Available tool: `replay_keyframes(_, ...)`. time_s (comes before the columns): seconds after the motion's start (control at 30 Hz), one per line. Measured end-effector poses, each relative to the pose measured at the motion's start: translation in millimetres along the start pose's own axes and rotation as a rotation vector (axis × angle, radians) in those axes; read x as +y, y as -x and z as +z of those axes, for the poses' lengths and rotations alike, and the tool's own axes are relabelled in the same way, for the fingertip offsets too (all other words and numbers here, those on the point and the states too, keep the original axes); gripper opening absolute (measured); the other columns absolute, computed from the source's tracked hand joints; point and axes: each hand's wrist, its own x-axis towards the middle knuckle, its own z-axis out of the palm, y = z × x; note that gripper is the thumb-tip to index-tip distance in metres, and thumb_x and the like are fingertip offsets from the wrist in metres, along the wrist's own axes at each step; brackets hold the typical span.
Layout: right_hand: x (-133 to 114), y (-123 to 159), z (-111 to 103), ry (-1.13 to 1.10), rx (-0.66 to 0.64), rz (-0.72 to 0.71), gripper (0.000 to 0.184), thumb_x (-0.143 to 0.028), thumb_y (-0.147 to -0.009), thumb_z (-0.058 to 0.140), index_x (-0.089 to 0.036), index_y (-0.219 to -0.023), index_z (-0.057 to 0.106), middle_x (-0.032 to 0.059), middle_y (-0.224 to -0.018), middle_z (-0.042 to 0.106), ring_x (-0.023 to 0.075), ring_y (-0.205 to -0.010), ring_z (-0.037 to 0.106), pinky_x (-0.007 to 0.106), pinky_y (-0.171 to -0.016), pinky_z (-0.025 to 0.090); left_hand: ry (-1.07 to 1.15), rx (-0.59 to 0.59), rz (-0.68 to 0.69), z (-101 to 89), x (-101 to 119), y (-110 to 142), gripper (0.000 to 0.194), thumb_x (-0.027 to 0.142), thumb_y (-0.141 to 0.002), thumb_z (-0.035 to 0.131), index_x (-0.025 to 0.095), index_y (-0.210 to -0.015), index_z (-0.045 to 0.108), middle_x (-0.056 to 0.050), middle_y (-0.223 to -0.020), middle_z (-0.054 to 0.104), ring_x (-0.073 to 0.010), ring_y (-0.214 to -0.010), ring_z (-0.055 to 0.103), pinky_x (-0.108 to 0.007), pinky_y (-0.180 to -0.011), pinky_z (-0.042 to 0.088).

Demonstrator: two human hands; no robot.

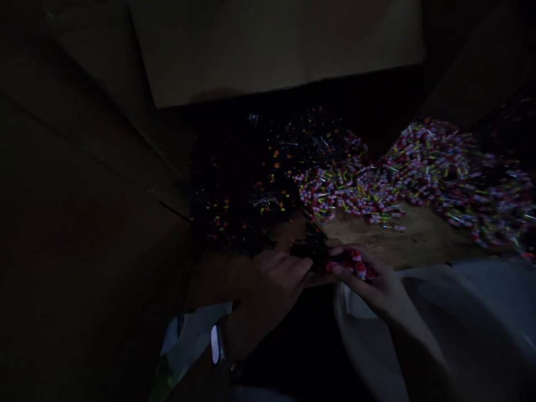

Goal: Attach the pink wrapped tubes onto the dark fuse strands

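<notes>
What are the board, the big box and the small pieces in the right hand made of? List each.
Board: likely wood, matte brown, faint grain.
Big box: seemingly cardboard, dull tan, flat folded panels.
Small pieces in the right hand: perhaps plastic or wrapped, glossy red and white; too dim to be sure.

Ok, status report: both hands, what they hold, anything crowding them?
Left hand pinching a small dark piece. Right hand closed on red-and-white pieces. Heap of coloured pieces just beyond on the board; too dim for detail.
</notes>
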Motion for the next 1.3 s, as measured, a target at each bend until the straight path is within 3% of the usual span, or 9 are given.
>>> replay_keyframes(0.37,-5,-6,-8,0.125,-0.187,-0.064,0.010,-0.026,-0.082,0.060,-0.021,-0.089,0.066,0.0040,-0.087,0.070,0.0179,-0.083,0.065,0.025,-0.073,0.050,-0.132,0.043,0.191,-6.2,-1,0,0.016,0.014,-0.088,0.049,0.015,-0.100,0.059,0.000,-0.079,0.068,-0.0149,-0.072,0.060,-0.027,-0.060,0.045)
replay_keyframes(0.57,20,-11,-3,0.189,-0.263,-0.092,0.016,-0.028,-0.082,0.055,-0.017,-0.085,0.067,0.0043,-0.076,0.069,0.0162,-0.069,0.064,0.023,-0.061,0.048,-0.164,0.000,0.216,18.8,-7,9,0.015,0.013,-0.089,0.047,0.014,-0.097,0.060,-0.002,-0.078,0.068,-0.0150,-0.070,0.061,-0.028,-0.057,0.046)
replay_keyframes(0.67,38,-16,-9,0.208,-0.230,-0.051,0.016,-0.028,-0.081,0.056,-0.017,-0.084,0.067,0.0048,-0.075,0.070,0.0176,-0.069,0.064,0.025,-0.061,0.049,-0.062,-0.050,0.133,20.6,-21,5,0.021,0.025,-0.089,0.052,0.016,-0.108,0.058,-0.004,-0.094,0.069,-0.0160,-0.089,0.062,-0.028,-0.074,0.051)
replay_keyframes(0.8,61,-24,-27,0.347,-0.070,-0.032,0.020,-0.029,-0.081,0.056,-0.018,-0.095,0.065,0.0088,-0.089,0.071,0.0230,-0.082,0.066,0.034,-0.072,0.051,-0.231,-0.062,-0.089,0.9,-58,-2,0.050,0.026,-0.085,0.057,0.016,-0.132,0.043,-0.010,-0.133,0.053,-0.0275,-0.131,0.036,-0.050,-0.106,0.033)
replay_keyframes(0.87,69,-27,-32,0.455,-0.027,-0.107,0.023,-0.026,-0.080,0.056,-0.018,-0.100,0.064,0.0114,-0.102,0.069,0.0258,-0.092,0.064,0.039,-0.079,0.050,-0.360,-0.131,-0.135,-5.1,-77,-1,0.050,0.013,-0.079,0.057,0.020,-0.128,0.049,-0.009,-0.137,0.048,-0.0325,-0.135,0.029,-0.062,-0.107,0.022)
replay_keyframes(0.97,70,-28,-34,0.561,0.030,-0.216,0.017,-0.022,-0.081,0.053,-0.019,-0.093,0.064,0.0148,-0.123,0.058,0.0282,-0.105,0.059,0.043,-0.085,0.048,-0.456,-0.189,-0.096,-0.6,-94,0,0.045,0.004,-0.076,0.052,0.020,-0.118,0.058,-0.010,-0.133,0.052,-0.0319,-0.131,0.035,-0.064,-0.108,0.016)
replay_keyframes(1.03,66,-26,-33,0.596,0.077,-0.254,0.014,-0.024,-0.083,0.051,-0.019,-0.090,0.063,0.0153,-0.129,0.052,0.0292,-0.111,0.055,0.043,-0.086,0.047,-0.488,-0.157,-0.073,6.2,-98,-1,0.035,0.005,-0.081,0.049,0.017,-0.111,0.062,-0.010,-0.127,0.057,-0.0297,-0.128,0.040,-0.061,-0.109,0.018)
replay_keyframes(1.13,56,-21,-33,0.581,0.138,-0.184,0.018,-0.029,-0.085,0.052,-0.021,-0.101,0.058,0.0118,-0.106,0.061,0.0253,-0.095,0.061,0.037,-0.077,0.049,-0.446,-0.044,-0.041,12.2,-99,-2,0.023,0.012,-0.086,0.048,0.015,-0.103,0.064,-0.011,-0.120,0.061,-0.0281,-0.124,0.045,-0.058,-0.110,0.022)
replay_keyframes(1.3,36,-12,-21,0.204,0.042,-0.053,0.027,-0.033,-0.082,0.060,-0.023,-0.101,0.044,0.0006,-0.081,0.060,0.0158,-0.070,0.060,0.025,-0.063,0.048,-0.095,0.243,-0.101,6.9,-74,-4,0.031,0.011,-0.092,0.039,0.016,-0.120,0.053,-0.008,-0.117,0.063,-0.0155,-0.112,0.056,-0.038,-0.103,0.041)
